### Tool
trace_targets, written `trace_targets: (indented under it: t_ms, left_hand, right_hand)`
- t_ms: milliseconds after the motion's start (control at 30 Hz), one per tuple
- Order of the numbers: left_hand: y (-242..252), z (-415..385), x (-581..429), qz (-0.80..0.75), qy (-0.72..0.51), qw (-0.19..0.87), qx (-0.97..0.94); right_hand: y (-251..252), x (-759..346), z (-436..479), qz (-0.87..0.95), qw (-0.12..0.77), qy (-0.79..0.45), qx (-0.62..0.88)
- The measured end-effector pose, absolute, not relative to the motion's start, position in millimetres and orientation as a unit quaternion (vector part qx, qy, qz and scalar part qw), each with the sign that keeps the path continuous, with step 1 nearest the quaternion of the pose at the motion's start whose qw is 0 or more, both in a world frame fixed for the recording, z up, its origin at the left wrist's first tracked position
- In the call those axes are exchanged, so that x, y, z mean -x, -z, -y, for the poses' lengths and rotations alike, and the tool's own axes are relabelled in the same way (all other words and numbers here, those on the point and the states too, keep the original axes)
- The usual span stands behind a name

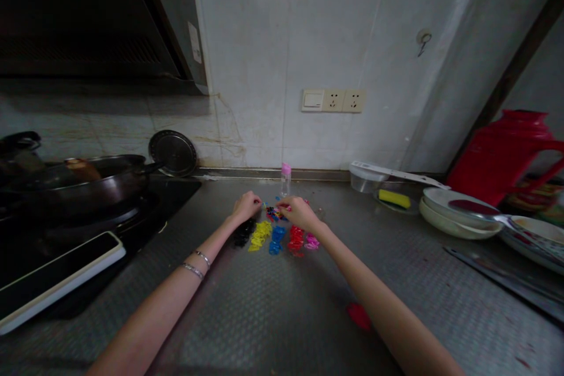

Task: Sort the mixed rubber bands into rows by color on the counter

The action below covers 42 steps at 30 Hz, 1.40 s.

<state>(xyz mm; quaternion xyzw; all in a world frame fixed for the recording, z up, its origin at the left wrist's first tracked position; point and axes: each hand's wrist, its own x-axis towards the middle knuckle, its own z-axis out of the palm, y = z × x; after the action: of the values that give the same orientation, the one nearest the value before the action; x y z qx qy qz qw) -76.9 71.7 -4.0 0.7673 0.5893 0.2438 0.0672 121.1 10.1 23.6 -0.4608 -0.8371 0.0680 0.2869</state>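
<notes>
Small loop-like rubber bands lie on the metal counter, sorted by colour: a black pile (243,234), a yellow pile (259,236), a blue pile (277,239), a red pile (295,239) and a pink pile (312,241). Behind these is a mixed-colour pile (274,214). My left hand (247,207) is closed at the mixed pile's left edge, with a tiny yellowish band at its fingertips. Bent over the pile's right side, my right hand (300,212) has its fingers pinched together; what they hold is too small to make out. A clear bottle (286,181) with a pink cap stands behind.
On the left are a stove with a pan (97,182) and a white-edged device (61,282). To the right stand a plastic tub (363,181), a yellow sponge (394,199), stacked bowls (458,220), a knife (493,276) and a red thermos (497,155). A red object (359,316) lies beside my right forearm.
</notes>
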Motion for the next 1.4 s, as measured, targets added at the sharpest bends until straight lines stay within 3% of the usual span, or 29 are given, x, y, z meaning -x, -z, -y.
trace_targets:
  t_ms: [167, 300, 567, 800, 1067, 1400]
  left_hand:
    - [-12, -78, 86, -0.534, -0.293, 0.054, -0.791]
    - [-35, -69, 86, -0.475, -0.321, 0.055, -0.817]
    - [-65, -31, 68, -0.408, -0.314, 0.133, -0.847]
    - [-62, -18, 68, -0.378, -0.33, 0.144, -0.853]
    - [-57, -24, 71, -0.393, -0.317, 0.138, -0.852]
    - [-25, -24, 60, -0.401, -0.193, 0.121, -0.887]
  right_hand:
    - [-19, -126, -15, 0.822, 0.296, -0.07, 0.482]
    - [-19, -128, -20, 0.802, 0.351, -0.095, 0.474]
    - [-27, -115, -23, 0.742, 0.448, -0.281, 0.413]
    - [-23, -115, -27, 0.725, 0.437, -0.382, 0.37]
    - [-21, -131, -36, 0.733, 0.426, -0.354, 0.395]
    - [-19, -149, -43, 0.747, 0.424, -0.277, 0.431]
